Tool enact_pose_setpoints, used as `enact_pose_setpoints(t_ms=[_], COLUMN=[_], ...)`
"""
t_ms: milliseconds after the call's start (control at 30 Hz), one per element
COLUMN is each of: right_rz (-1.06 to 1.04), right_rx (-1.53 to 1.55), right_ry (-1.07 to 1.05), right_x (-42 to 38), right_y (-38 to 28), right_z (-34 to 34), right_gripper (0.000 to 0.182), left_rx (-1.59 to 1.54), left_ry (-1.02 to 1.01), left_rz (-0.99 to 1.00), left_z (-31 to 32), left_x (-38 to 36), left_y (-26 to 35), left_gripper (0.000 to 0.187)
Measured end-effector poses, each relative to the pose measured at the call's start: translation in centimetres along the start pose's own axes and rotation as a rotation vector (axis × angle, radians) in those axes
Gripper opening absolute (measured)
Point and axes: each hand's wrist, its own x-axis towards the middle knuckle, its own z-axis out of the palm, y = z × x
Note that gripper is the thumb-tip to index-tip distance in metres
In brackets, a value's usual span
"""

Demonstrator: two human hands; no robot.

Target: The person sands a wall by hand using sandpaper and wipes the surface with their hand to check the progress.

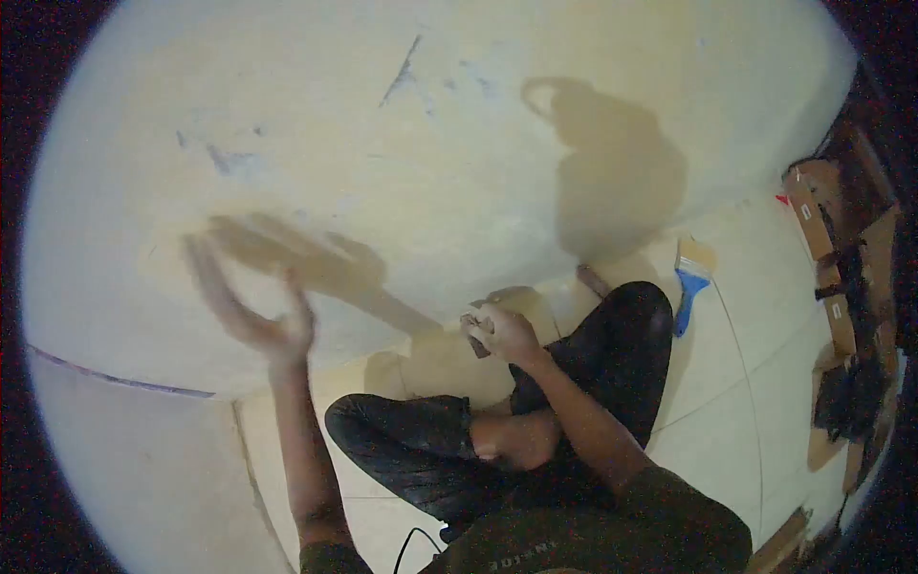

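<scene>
My left hand [258, 320] is raised close to the pale wall [459, 172], blurred by motion, its thumb and fingers spread apart with nothing between them. My right hand [502, 333] is in front of my bent knees, its fingers closed round a small dark flat object [480, 350] that I cannot make out clearly. Dark scuffs and scratches mark the wall above both hands, and shadows of a hand and a head fall on it.
A paintbrush [685, 295] with a blue handle lies on the tiled floor [732, 383] right of my knee. Cardboard boxes [813, 225] and dark items stand along the right edge. A black cable [409, 542] curves beside my lap.
</scene>
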Motion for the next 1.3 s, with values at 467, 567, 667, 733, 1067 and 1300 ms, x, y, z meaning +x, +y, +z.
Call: enact_pose_setpoints(t_ms=[467,567,667,733,1067,1300], right_rz=[-0.326,-0.446,-0.158,-0.145,-0.392,-0.575], right_rx=[-0.234,-0.112,-0.130,0.038,0.401,0.344], right_ry=[0.414,0.480,0.061,0.121,0.185,0.099], right_x=[2.6,2.9,1.6,0.5,-0.6,-4.0], right_y=[10.3,11.5,6.9,2.7,0.5,-10.5], right_z=[5.9,6.4,3.1,1.3,-2.3,-14.3], right_gripper=[0.046,0.051,0.046,0.041,0.026,0.016], left_rx=[-0.699,-0.600,-0.567,-0.569,-0.901,-1.198], left_ry=[-0.734,-0.807,-0.967,-0.937,-0.848,-0.507], left_rz=[0.153,0.320,-0.095,-0.398,-0.954,-1.004], left_z=[17.1,13.0,8.0,6.2,4.4,2.5], left_x=[-9.1,-11.9,-12.2,-12.9,-15.1,-5.8], left_y=[21.6,18.8,14.2,11.5,13.5,17.9], left_gripper=[0.062,0.038,0.029,0.021,0.030,0.022])
